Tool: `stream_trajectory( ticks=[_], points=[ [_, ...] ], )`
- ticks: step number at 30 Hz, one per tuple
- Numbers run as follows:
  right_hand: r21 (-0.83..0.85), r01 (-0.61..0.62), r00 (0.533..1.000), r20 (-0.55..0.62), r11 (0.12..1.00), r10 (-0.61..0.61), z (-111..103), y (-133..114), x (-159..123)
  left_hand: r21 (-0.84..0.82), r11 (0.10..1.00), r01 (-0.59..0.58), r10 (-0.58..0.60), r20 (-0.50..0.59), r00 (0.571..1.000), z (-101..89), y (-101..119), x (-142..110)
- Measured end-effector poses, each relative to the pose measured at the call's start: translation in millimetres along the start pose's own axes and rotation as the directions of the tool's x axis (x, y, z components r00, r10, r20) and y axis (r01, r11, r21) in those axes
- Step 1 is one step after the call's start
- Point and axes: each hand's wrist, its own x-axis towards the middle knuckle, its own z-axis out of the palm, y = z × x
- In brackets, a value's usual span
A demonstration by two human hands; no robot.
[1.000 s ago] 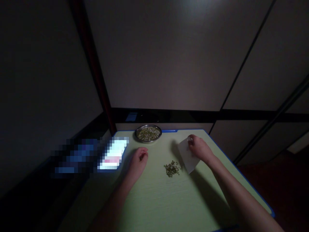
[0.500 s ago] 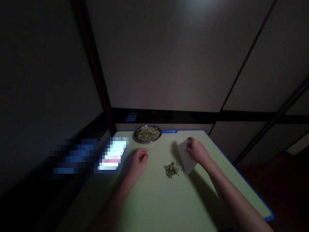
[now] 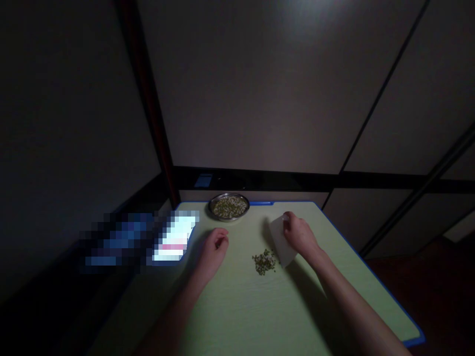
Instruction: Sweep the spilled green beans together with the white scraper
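Note:
My right hand pinches a stiff white sheet, like card or thin plastic, by its upper part. The sheet stands tilted, its lower corner close to the right side of a loose pile of small green beans. Those look like mung beans, spread on the pale green table. My left hand rests on the table to the left of the pile, fingers curled in, and nothing shows in it. Beyond it stands a round metal dish holding more green beans mixed with white bits.
A bright pixelated screen is at the table's left side. Blue edging runs round the table. Behind it rises a grey panelled wall or cabinet with a dark band, where a small bluish rectangle shows.
My right hand and the white sheet have shifted slightly left, nearer the bean pile. My left hand stays curled in the same place. The view has moved a little.

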Motion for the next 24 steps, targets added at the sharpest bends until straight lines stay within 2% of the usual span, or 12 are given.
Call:
stream_trajectory(
  ticks=[8,15,20,24],
  points=[
    [0.014,0.028,0.999,-0.016,1.000,-0.028,3,-3,0,0.003,1.000,-0.017,0.017,0.016,1.000,1.1,1,-1],
    [0.010,0.006,0.999,0.035,1.000,-0.006,4,-8,3,0.029,1.000,-0.010,0.009,0.023,1.000,0.9,3,-3],
    [0.019,-0.013,1.000,0.024,1.000,0.013,1,-2,8,0.033,0.999,-0.018,0.017,0.018,1.000,0.8,3,-1],
    [0.004,-0.034,0.998,0.061,0.999,0.034,-2,4,12,0.032,0.999,-0.015,0.015,0.010,1.000,1.7,1,0]
  ],
)
